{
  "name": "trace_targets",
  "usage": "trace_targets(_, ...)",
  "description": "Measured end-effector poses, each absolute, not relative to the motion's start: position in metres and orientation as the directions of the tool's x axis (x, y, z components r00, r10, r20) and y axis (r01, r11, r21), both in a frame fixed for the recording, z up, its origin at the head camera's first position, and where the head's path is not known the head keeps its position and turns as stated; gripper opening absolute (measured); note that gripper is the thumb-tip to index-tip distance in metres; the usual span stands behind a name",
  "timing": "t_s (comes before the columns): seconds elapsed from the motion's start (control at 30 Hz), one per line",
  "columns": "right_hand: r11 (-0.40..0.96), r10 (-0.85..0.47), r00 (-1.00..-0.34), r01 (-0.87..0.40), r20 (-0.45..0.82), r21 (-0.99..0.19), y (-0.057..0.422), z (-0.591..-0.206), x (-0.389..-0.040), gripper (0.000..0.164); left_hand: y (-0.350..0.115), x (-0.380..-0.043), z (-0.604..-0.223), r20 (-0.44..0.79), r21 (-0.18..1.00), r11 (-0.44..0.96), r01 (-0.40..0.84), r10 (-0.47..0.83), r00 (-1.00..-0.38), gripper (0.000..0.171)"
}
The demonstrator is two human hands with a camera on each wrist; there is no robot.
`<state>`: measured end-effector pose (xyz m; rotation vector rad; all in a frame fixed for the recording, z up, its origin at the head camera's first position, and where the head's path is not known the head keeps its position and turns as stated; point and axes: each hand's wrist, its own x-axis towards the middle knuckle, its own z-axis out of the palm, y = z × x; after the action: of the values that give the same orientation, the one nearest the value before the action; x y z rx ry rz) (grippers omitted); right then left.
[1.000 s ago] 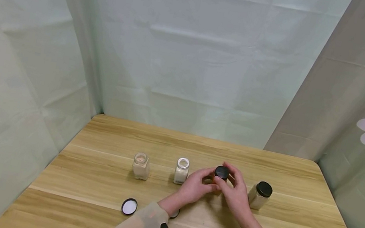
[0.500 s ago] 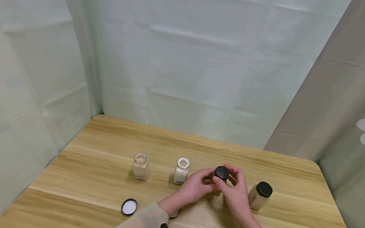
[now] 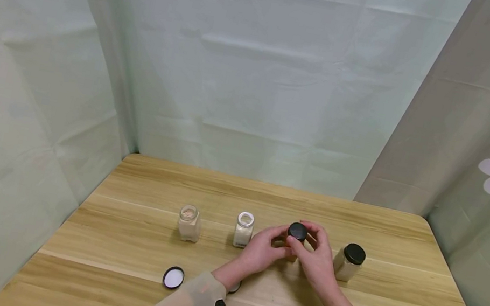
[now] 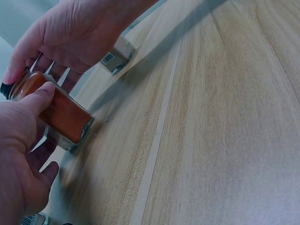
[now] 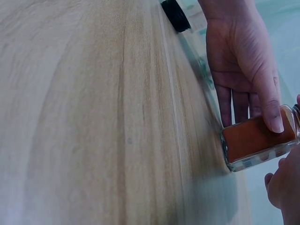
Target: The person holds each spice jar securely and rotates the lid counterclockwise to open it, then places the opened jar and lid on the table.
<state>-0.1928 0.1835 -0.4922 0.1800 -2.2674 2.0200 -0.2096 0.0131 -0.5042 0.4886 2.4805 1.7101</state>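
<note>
A square glass spice jar (image 4: 63, 112) of reddish-orange powder stands upright in front of me. My left hand (image 3: 260, 248) grips its body, with the thumb pressed along the near face in both wrist views. My right hand (image 3: 317, 256) pinches the jar's black lid (image 3: 297, 231) between thumb and fingers. The lid sits on top of the jar. In the right wrist view, the fingers of that hand are mostly cut off at the right edge.
Left of my hands stand two lidless jars, one of white contents (image 3: 243, 232) and one of pale powder (image 3: 189, 225). To the right is a black-lidded jar (image 3: 345, 266). An upturned lid (image 3: 174, 277) lies nearer me; another (image 3: 235, 286) is partly behind my left wrist.
The fingers and thumb of my right hand have shifted slightly around the lid. My left hand and the jar have stayed in place.
</note>
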Motion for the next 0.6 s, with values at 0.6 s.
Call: trace_targets(0.6, 0.175, -0.075, -0.977, -0.209, 0.198, -0.962, 0.1852, -0.4931, -0.1909, 0.048, 0.0132, -0.2088, -0.5033, 0.091, 0.934, 0.302, 0.19, 0.314, -0.945, 0.051)
